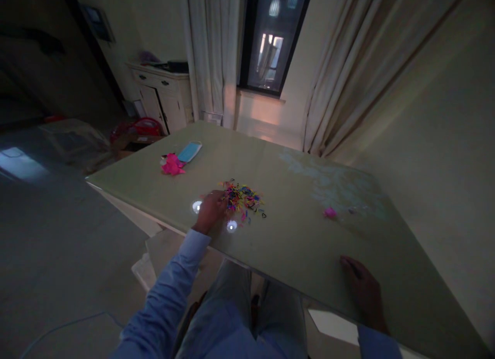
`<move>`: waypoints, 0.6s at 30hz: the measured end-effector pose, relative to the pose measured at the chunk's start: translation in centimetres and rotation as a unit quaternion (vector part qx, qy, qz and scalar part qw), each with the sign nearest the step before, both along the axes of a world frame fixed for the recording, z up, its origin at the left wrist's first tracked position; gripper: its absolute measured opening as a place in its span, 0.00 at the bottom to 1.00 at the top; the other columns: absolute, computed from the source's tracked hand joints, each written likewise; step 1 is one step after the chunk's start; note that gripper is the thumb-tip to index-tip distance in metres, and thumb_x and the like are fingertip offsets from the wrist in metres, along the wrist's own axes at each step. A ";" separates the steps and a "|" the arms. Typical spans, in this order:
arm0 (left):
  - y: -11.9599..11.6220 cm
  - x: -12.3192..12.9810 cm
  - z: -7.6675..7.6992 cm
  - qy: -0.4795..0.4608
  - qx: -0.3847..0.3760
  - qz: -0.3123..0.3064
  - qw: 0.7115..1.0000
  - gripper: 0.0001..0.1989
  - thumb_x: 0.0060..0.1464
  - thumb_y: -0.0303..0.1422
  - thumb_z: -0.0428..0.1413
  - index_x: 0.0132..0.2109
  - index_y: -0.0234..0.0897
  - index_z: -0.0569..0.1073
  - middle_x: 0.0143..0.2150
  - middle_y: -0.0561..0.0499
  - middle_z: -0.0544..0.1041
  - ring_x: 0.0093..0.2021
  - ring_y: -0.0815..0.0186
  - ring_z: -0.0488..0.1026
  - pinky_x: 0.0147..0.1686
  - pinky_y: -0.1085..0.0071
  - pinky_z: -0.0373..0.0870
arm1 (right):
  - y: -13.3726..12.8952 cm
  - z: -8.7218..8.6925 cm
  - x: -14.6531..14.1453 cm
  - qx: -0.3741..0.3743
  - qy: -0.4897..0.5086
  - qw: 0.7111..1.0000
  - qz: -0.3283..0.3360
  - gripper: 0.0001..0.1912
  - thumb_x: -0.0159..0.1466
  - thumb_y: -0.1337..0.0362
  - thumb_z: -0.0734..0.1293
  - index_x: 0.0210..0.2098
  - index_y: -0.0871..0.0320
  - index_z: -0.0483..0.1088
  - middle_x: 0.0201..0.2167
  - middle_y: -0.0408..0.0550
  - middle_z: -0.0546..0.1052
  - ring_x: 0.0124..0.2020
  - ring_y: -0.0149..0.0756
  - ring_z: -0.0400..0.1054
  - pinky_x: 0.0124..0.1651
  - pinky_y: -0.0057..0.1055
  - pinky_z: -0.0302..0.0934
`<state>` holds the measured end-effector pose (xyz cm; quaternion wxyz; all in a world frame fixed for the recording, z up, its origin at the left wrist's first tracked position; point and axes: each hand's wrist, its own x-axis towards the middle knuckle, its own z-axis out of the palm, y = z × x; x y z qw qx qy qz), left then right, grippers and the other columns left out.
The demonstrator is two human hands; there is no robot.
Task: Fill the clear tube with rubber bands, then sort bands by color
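Note:
A loose pile of small multicoloured bands or clips point(244, 196) lies on the greenish tabletop point(282, 245). My left hand point(211, 210) touches the pile's left edge, its fingertips among the pieces; whether it grips any is hidden. My right hand point(363, 287) rests on the table near the front edge at the right, fingers curled together, away from the pile. Beyond it sits a small pink object point(330, 212).
A crumpled bright pink item point(172, 164) lies beside a blue face mask point(190, 152) at the table's back left. Behind stand a white cabinet point(170, 98), a red basket point(145, 127), curtains and a window.

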<state>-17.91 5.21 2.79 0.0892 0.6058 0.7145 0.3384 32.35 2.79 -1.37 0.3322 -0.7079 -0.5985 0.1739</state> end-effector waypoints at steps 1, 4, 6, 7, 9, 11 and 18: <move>0.3 1.6 -0.1 0.019 0.010 -0.051 0.998 0.15 0.61 0.34 0.51 0.50 0.36 0.77 0.50 0.42 0.78 0.50 0.58 0.75 0.52 0.63 0.71 | 0.0 0.0 0.0 -0.001 0.000 1.000 -0.001 0.29 0.53 0.42 0.63 0.37 0.59 0.79 0.42 0.58 0.81 0.45 0.53 0.74 0.52 0.45 0.66; 1.7 5.9 -0.7 0.092 -0.003 -0.183 0.979 0.16 0.61 0.33 0.52 0.55 0.37 0.74 0.56 0.42 0.76 0.57 0.56 0.71 0.59 0.60 0.65 | -0.1 0.2 -0.3 0.004 0.002 1.000 0.002 0.28 0.54 0.42 0.63 0.37 0.59 0.78 0.42 0.58 0.81 0.45 0.52 0.74 0.52 0.45 0.66; 3.1 7.8 -1.3 0.136 -0.021 -0.239 0.961 0.17 0.61 0.32 0.53 0.56 0.37 0.73 0.58 0.41 0.74 0.61 0.56 0.67 0.62 0.59 0.62 | -0.2 0.3 -0.5 0.011 0.004 1.000 0.007 0.27 0.55 0.43 0.63 0.37 0.59 0.78 0.42 0.58 0.81 0.44 0.51 0.74 0.51 0.44 0.67; 3.8 8.4 -1.5 0.147 -0.027 -0.249 0.957 0.17 0.60 0.31 0.54 0.56 0.37 0.72 0.60 0.40 0.72 0.63 0.54 0.65 0.63 0.57 0.61 | -0.3 0.4 -0.6 0.013 0.004 1.000 0.010 0.27 0.55 0.43 0.63 0.37 0.59 0.78 0.41 0.57 0.81 0.44 0.51 0.74 0.50 0.44 0.67; 5.2 8.9 -1.8 0.160 -0.039 -0.253 0.953 0.19 0.60 0.31 0.54 0.58 0.35 0.70 0.64 0.37 0.68 0.66 0.50 0.61 0.64 0.52 0.59 | -0.4 0.5 -0.8 0.018 0.005 1.000 0.016 0.26 0.56 0.43 0.63 0.37 0.59 0.78 0.41 0.57 0.81 0.44 0.50 0.75 0.49 0.42 0.68; 6.2 8.8 -1.9 0.178 -0.053 -0.253 0.949 0.20 0.60 0.31 0.53 0.59 0.33 0.69 0.64 0.34 0.66 0.67 0.48 0.59 0.63 0.48 0.58 | -0.5 0.5 -0.8 0.024 0.007 0.999 0.023 0.25 0.57 0.44 0.63 0.37 0.58 0.78 0.41 0.57 0.82 0.43 0.49 0.75 0.48 0.41 0.68; 6.1 6.9 -1.1 0.227 -0.080 -0.286 0.927 0.13 0.63 0.29 0.48 0.47 0.34 0.76 0.52 0.39 0.76 0.52 0.56 0.73 0.53 0.60 0.68 | -0.3 0.1 -0.5 0.029 0.014 0.999 0.038 0.24 0.58 0.45 0.63 0.37 0.59 0.78 0.40 0.57 0.82 0.42 0.48 0.75 0.49 0.41 0.68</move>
